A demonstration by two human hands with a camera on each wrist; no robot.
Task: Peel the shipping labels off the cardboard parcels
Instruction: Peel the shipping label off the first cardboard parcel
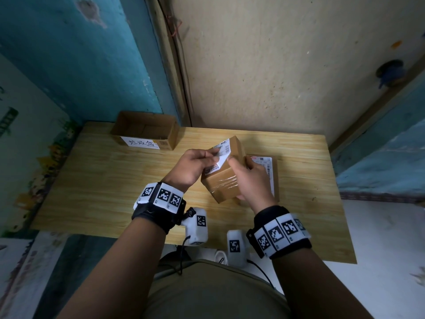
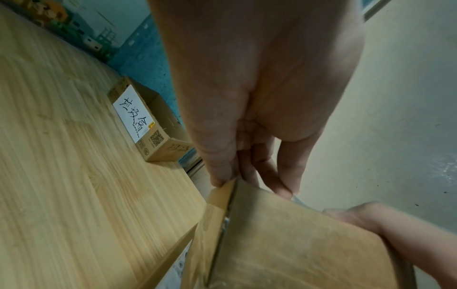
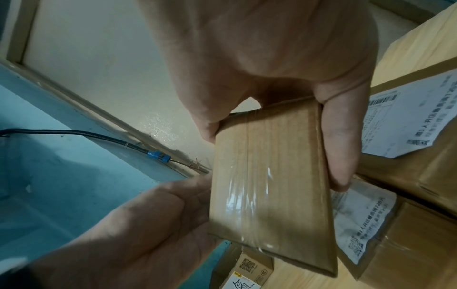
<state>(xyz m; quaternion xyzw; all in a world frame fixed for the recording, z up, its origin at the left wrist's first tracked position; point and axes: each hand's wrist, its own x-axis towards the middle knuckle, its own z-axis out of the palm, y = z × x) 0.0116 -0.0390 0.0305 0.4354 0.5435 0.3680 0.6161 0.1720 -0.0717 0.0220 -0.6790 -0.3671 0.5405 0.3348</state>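
A small taped cardboard parcel is tilted up over the wooden table. My right hand grips it, thumb on one edge and fingers on the other, around its taped face. My left hand pinches the lifted corner of the white shipping label, which is partly curled off the parcel's top. In the left wrist view the left fingertips sit at the parcel's upper edge.
Another cardboard parcel lies flat just right of the held one, its white label facing up. An open cardboard box with a handwritten white sign stands at the back left corner. Walls close off the far side of the table.
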